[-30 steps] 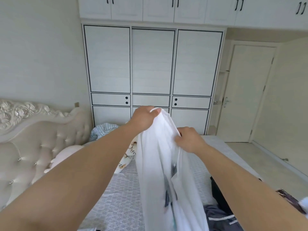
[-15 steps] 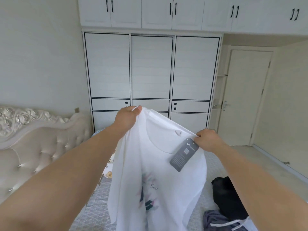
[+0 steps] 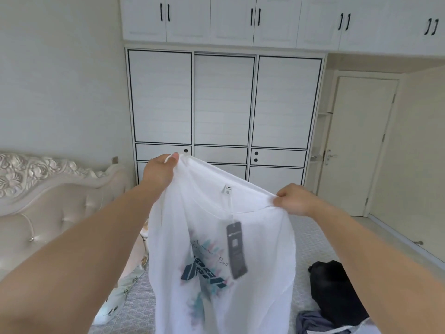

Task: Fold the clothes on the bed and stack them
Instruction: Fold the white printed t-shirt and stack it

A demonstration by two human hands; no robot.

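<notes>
The shirt (image 3: pixel 216 249), its hem cut off below, hangs over the bed (image 3: pixel 139 307), hiding part of it, pinched at each shoulder by left hand (image 3: pixel 160 173) and right hand (image 3: pixel 292 200), held apart.

Shirt (image 3: pixel 216 237) above bed (image 3: pixel 310 239) (wardrobe (image 3: pixel 224 102) behind)

White T-shirt (image 3: pixel 260 239) with a faded print of dark navy bars over teal and pink splashes; dark grey hang tag (image 3: pixel 236 249) with a small pale square. Pale grey bedspread (image 3: pixel 310 239) in a fine repeating pattern. Black garment (image 3: pixel 334 292) at right, greyish-purple garment (image 3: pixel 310 321) nearer. White pillow (image 3: pixel 120 295) with green leaf sprigs at left. Cream tufted headboard (image 3: pixel 55 213) with carved floral trim. White wardrobe (image 3: pixel 224 102), black-lined panels and black handles. Cream door (image 3: pixel 358 145).
</notes>
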